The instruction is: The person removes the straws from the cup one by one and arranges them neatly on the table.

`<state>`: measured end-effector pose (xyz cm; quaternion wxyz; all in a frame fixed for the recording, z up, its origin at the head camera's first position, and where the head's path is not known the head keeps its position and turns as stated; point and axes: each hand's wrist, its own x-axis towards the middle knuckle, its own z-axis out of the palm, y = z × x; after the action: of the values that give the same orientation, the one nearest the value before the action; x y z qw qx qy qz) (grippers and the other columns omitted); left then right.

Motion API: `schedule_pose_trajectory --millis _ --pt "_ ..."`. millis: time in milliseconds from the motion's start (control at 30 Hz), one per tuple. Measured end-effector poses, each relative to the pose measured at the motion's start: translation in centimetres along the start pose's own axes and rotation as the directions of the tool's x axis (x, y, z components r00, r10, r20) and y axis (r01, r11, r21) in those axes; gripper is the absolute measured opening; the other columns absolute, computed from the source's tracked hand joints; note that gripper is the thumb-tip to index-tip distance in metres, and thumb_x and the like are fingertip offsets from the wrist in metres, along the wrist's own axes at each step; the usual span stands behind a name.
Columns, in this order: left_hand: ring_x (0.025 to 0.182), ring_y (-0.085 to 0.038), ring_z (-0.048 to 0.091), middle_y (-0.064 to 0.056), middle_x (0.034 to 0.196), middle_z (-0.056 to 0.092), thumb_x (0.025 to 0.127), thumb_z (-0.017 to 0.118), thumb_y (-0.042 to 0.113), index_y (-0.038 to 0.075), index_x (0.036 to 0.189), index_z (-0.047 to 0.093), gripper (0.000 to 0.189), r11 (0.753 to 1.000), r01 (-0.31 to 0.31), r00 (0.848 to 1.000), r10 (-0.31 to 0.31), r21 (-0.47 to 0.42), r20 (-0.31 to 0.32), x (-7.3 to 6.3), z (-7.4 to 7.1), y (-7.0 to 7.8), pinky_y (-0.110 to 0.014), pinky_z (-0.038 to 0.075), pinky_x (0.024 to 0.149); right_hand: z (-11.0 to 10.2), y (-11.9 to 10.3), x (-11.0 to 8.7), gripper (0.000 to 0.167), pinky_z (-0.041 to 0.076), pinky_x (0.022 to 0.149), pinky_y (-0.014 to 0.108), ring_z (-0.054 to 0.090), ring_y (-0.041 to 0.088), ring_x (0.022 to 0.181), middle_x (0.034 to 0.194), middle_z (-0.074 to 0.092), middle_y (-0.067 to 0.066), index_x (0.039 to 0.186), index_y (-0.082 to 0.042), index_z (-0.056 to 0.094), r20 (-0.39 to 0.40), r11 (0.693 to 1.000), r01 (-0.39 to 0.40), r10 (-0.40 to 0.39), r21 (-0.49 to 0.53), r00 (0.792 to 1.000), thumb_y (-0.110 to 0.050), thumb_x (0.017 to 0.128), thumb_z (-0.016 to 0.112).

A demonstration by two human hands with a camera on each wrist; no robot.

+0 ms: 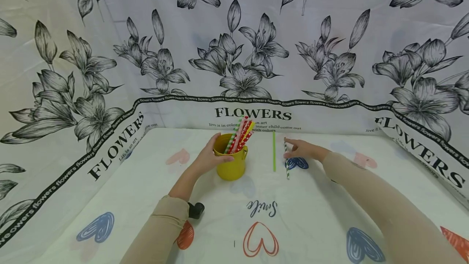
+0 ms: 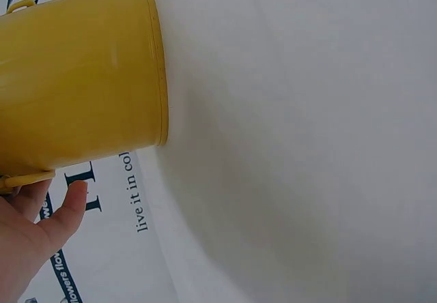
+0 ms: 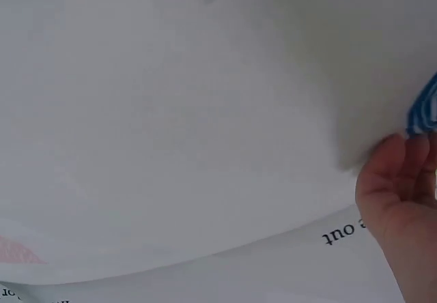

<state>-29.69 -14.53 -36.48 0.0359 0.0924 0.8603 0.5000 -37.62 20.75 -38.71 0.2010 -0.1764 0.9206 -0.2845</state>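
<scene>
A small yellow bucket (image 1: 231, 169) stands upright on the table, several patterned paper straws (image 1: 242, 133) leaning out of its top. My left hand (image 1: 209, 156) holds it at the left side of the rim, thumb in front and fingers behind. In the left wrist view the bucket (image 2: 82, 78) fills the upper left, with the left hand (image 2: 34, 235) by its handle lug. To the right, my right hand (image 1: 305, 150) pinches a dark-and-white striped straw (image 1: 287, 172) at the table surface. The right wrist view shows this hand (image 3: 399, 194) with curled fingers, the straw hidden.
A plain green straw (image 1: 274, 154) lies on the table between the bucket and the striped straw. The white tablecloth (image 1: 311, 215) has printed hearts and lettering. Behind it hangs a flower-printed curtain (image 1: 253, 84), and similar cloth borders both sides.
</scene>
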Motion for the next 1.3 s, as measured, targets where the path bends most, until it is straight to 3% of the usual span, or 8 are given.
schedule_pose_trajectory --millis 200,300,400,567,700,833,1133,1300 --pt "0.14 -0.035 0.029 -0.014 0.155 0.028 0.079 0.08 0.038 0.014 0.155 0.014 0.104 1.0 0.009 1.0 -0.009 0.012 0.006 0.0 0.1 -0.1 -0.054 0.024 0.114 0.7 -0.6 -1.8 0.095 0.038 0.054 0.03 0.037 0.015 0.057 0.121 0.046 0.021 0.157 -0.012 0.011 0.133 0.994 -0.109 0.109 -0.001 0.985 -0.041 0.089 0.07" --pt "0.14 -0.036 0.028 -0.015 0.155 0.027 0.079 0.08 0.039 0.014 0.156 0.013 0.104 1.0 0.01 1.0 -0.011 0.021 0.011 0.0 -0.1 -0.1 -0.055 0.023 0.113 1.2 -0.5 -1.9 0.095 0.047 0.077 0.038 0.053 0.025 0.09 0.143 0.035 0.029 0.156 -0.011 0.014 0.116 0.994 -0.104 0.105 -0.011 0.988 -0.043 0.087 0.071" --pt "0.141 -0.036 0.027 -0.015 0.156 0.026 0.079 0.08 0.039 0.015 0.156 0.012 0.105 1.0 0.018 1.0 -0.018 0.021 0.013 0.0 -0.3 -0.2 -0.055 0.023 0.113 1.6 -0.6 -1.6 0.091 0.03 0.109 0.052 0.029 0.038 0.136 0.156 0.016 0.027 0.156 -0.009 0.017 0.086 0.995 -0.093 0.094 -0.025 0.992 -0.041 0.089 0.07" --pt "0.141 -0.037 0.026 -0.016 0.156 0.026 0.079 0.08 0.04 0.014 0.156 0.012 0.106 0.999 0.019 1.0 -0.02 0.03 0.013 0.0 -0.4 -0.4 -0.055 0.023 0.114 1.8 -1.1 -1.5 0.087 0.017 0.114 0.057 0.016 0.042 0.143 0.157 0.016 0.026 0.155 -0.01 0.02 0.059 0.991 -0.122 0.125 -0.051 0.99 -0.04 0.09 0.069" --pt "0.141 -0.037 0.027 -0.017 0.155 0.026 0.08 0.079 0.039 0.013 0.155 0.012 0.104 1.0 0.011 1.0 -0.012 0.029 0.015 0.1 -0.4 -0.3 -0.055 0.022 0.113 1.7 -1.4 -1.5 0.086 0.045 0.089 0.04 0.055 0.028 0.097 0.157 0.017 0.026 0.155 -0.012 0.021 0.058 0.985 -0.166 0.169 -0.055 0.984 -0.038 0.09 0.07" --pt "0.14 -0.037 0.028 -0.016 0.155 0.027 0.081 0.079 0.037 0.014 0.155 0.012 0.102 1.0 0.007 1.0 -0.008 0.023 0.016 0.2 -0.2 -0.3 -0.055 0.022 0.114 1.5 -1.3 -1.2 0.084 0.036 0.051 0.025 0.036 0.013 0.053 0.154 0.022 0.025 0.156 -0.016 0.021 0.056 0.973 -0.222 0.226 -0.068 0.973 -0.038 0.09 0.07" --pt "0.14 -0.037 0.028 -0.017 0.155 0.026 0.08 0.079 0.039 0.012 0.155 0.012 0.105 1.0 -0.001 1.0 0.001 0.015 0.023 0.2 -0.2 -0.4 -0.055 0.022 0.114 0.7 -1.9 -0.8 0.085 0.042 0.053 0.027 0.045 0.018 0.071 0.154 0.023 0.019 0.156 -0.025 0.02 0.065 0.944 -0.315 0.322 -0.094 0.945 -0.045 0.089 0.068" --pt "0.14 -0.037 0.029 -0.017 0.155 0.028 0.08 0.079 0.038 0.012 0.155 0.012 0.105 1.0 -0.006 1.0 0.005 0.01 0.021 0.3 -0.1 -0.6 -0.055 0.023 0.113 0.4 -2.1 -0.6 0.084 0.045 0.056 0.026 0.047 0.019 0.077 0.13 0.047 0.015 0.156 -0.027 0.019 0.072 0.937 -0.338 0.345 -0.095 0.936 -0.045 0.09 0.067"
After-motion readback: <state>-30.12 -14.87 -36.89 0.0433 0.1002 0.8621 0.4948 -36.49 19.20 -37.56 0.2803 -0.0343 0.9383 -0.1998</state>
